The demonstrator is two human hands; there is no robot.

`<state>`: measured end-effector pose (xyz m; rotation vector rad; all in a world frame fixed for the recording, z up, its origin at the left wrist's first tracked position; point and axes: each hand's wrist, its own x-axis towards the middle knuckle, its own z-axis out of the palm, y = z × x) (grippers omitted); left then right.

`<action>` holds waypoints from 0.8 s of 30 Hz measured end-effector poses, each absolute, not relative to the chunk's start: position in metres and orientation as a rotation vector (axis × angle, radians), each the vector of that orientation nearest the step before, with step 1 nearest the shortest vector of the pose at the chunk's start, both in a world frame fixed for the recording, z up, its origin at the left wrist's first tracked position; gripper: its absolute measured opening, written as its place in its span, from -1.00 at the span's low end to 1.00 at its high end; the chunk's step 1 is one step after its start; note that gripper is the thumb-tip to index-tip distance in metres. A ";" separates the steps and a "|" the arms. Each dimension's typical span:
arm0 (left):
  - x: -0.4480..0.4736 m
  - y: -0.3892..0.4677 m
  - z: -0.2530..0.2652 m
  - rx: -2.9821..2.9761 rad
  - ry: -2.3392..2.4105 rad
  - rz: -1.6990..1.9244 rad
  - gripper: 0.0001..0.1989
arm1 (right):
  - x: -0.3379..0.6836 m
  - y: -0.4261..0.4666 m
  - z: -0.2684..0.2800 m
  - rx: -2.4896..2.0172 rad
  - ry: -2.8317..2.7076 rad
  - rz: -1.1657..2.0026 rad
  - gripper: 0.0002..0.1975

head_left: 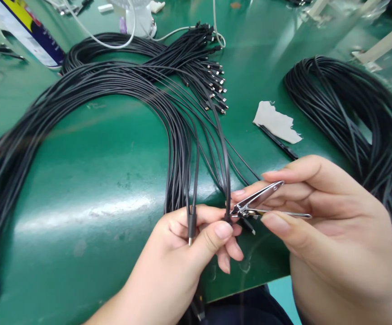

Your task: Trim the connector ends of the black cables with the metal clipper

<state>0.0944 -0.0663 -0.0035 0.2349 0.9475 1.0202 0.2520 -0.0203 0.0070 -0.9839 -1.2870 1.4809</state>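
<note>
black cable (227, 180), smooth and slender, over glossy green table (91, 176); left hand (185, 253) pinches it, thumb against fingers; right hand (338, 216), fingers clamped on shiny metal nail clipper (262, 196) (v-shaped, tip at the cable).

readable text: none | long white, yellow and dark-blue container (35, 34) at upper left: small pale marks on its dark-blue part, too blurred to make out
</note>
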 end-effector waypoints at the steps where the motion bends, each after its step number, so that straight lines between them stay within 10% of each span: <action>1: 0.094 -0.067 -0.005 0.246 0.940 1.027 -0.86 | 0.252 -0.021 0.007 -0.982 -1.287 1.482 -0.78; 24: 0.094 -0.069 -0.005 0.242 0.954 1.013 -0.91 | 0.250 -0.022 0.004 -0.938 -1.255 1.369 -0.76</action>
